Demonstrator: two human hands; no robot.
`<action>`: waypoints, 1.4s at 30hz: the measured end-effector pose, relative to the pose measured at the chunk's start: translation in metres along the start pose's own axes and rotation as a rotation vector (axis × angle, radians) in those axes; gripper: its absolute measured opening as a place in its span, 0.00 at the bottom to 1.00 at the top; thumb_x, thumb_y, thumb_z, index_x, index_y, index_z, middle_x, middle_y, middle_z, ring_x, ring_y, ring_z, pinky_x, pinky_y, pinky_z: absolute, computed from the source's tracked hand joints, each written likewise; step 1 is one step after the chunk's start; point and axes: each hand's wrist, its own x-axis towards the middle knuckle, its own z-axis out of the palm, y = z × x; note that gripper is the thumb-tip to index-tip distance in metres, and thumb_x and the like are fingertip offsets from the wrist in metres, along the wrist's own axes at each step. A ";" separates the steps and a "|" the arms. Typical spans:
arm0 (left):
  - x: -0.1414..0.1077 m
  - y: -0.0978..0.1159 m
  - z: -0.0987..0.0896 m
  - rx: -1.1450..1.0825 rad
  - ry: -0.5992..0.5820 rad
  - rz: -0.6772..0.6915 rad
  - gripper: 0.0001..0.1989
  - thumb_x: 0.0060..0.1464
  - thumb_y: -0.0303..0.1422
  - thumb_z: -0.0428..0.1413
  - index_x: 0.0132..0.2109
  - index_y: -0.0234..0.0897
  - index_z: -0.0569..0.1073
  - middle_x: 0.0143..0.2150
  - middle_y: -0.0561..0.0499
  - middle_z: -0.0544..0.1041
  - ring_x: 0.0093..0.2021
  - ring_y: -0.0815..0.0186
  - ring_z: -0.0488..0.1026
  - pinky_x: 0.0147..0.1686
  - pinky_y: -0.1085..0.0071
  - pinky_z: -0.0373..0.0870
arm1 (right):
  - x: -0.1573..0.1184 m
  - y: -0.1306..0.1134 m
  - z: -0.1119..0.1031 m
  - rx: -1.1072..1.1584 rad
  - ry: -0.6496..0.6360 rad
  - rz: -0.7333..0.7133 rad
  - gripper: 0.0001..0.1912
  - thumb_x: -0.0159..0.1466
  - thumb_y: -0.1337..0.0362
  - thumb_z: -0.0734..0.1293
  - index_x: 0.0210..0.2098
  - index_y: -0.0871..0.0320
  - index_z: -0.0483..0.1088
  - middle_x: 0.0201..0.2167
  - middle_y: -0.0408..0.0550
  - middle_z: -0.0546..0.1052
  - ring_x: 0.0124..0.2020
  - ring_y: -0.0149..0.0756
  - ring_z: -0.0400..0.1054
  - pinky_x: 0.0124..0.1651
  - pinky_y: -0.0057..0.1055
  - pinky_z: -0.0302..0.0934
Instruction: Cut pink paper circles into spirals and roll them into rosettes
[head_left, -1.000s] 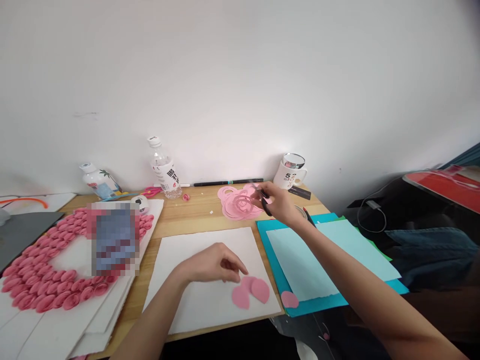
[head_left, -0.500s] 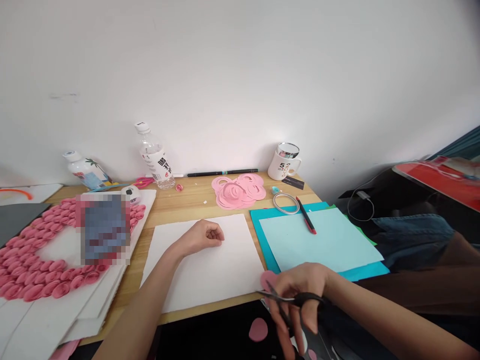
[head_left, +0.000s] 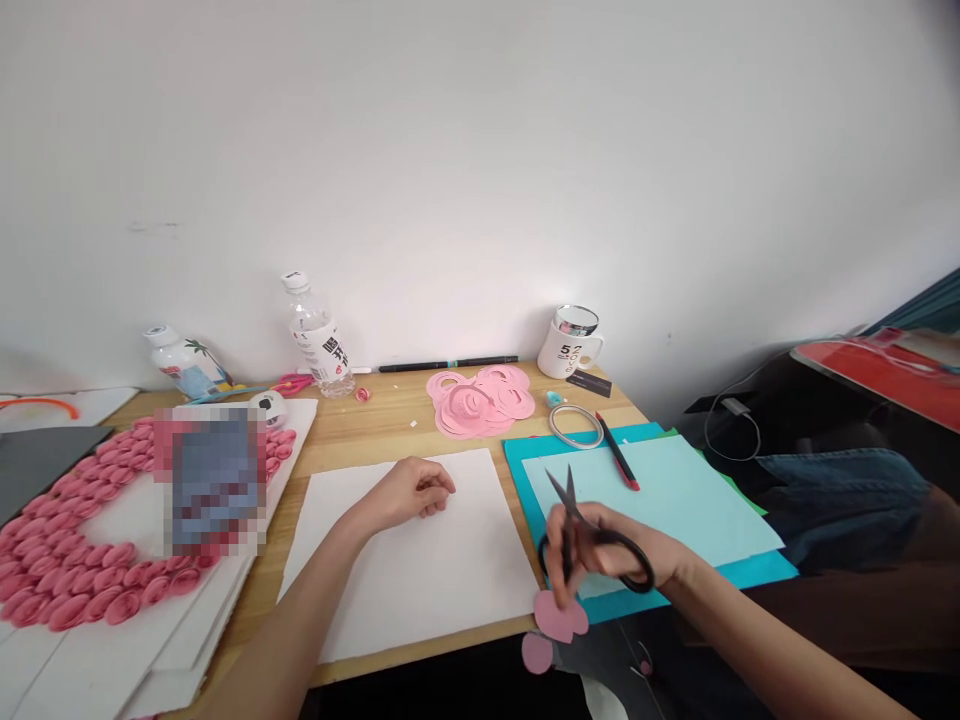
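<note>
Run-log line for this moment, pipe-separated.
left hand: loosely curled, over white sheet | right hand: holding scissors, blades parted | pink paper pieces: just below right hand in view

Wooden table point(head_left: 356, 437), white sheet point(head_left: 427, 582), pink cutouts point(head_left: 469, 408), mug point(head_left: 564, 352)

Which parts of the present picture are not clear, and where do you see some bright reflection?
All in the head view: pixel blocks hide part of the pink ring; the right hand looks slightly blurred; the silvery mug lid shines.
</note>
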 end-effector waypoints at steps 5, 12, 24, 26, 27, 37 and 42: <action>0.006 -0.009 -0.003 -0.042 0.082 -0.024 0.08 0.41 0.31 0.53 0.32 0.33 0.70 0.22 0.54 0.68 0.20 0.71 0.64 0.22 0.73 0.62 | 0.013 -0.024 -0.005 -0.734 0.605 0.144 0.16 0.55 0.53 0.67 0.35 0.58 0.64 0.20 0.44 0.72 0.17 0.32 0.65 0.23 0.28 0.57; 0.007 0.004 -0.004 0.035 0.213 -0.043 0.07 0.44 0.34 0.53 0.27 0.33 0.70 0.21 0.53 0.67 0.21 0.70 0.65 0.22 0.72 0.61 | 0.001 -0.033 -0.030 -1.597 0.771 0.449 0.15 0.53 0.69 0.65 0.41 0.57 0.66 0.28 0.48 0.76 0.29 0.41 0.70 0.26 0.28 0.53; 0.019 0.017 0.022 -0.055 0.282 0.101 0.10 0.51 0.35 0.49 0.28 0.34 0.70 0.22 0.53 0.69 0.20 0.71 0.66 0.21 0.74 0.63 | 0.018 -0.027 0.001 -1.611 0.788 0.291 0.10 0.60 0.73 0.58 0.37 0.60 0.68 0.35 0.56 0.75 0.37 0.45 0.69 0.32 0.33 0.59; 0.022 0.008 0.018 -0.130 0.309 0.079 0.10 0.51 0.34 0.47 0.34 0.34 0.70 0.25 0.52 0.70 0.19 0.72 0.67 0.18 0.74 0.62 | 0.018 -0.025 0.011 -1.227 0.654 0.149 0.06 0.61 0.66 0.60 0.34 0.58 0.68 0.34 0.52 0.75 0.35 0.40 0.69 0.35 0.32 0.62; 0.024 0.003 0.018 -0.139 0.313 0.074 0.10 0.50 0.33 0.47 0.35 0.34 0.70 0.26 0.52 0.70 0.19 0.72 0.67 0.18 0.75 0.62 | 0.016 -0.023 0.014 -1.011 0.521 0.146 0.07 0.62 0.63 0.61 0.34 0.58 0.68 0.33 0.50 0.75 0.34 0.37 0.69 0.36 0.31 0.63; 0.033 0.000 0.014 -0.105 0.321 0.042 0.06 0.44 0.32 0.53 0.32 0.34 0.70 0.23 0.55 0.68 0.16 0.73 0.65 0.15 0.75 0.62 | 0.007 -0.041 -0.005 -0.358 -0.122 0.395 0.21 0.54 0.51 0.67 0.38 0.62 0.68 0.27 0.49 0.74 0.24 0.32 0.70 0.27 0.28 0.65; 0.060 0.007 -0.002 -0.070 0.676 0.059 0.11 0.45 0.29 0.53 0.39 0.34 0.69 0.26 0.53 0.69 0.18 0.71 0.67 0.17 0.74 0.64 | 0.072 -0.080 -0.037 -1.084 0.785 -0.207 0.06 0.57 0.61 0.64 0.28 0.58 0.67 0.27 0.45 0.72 0.28 0.31 0.66 0.32 0.30 0.63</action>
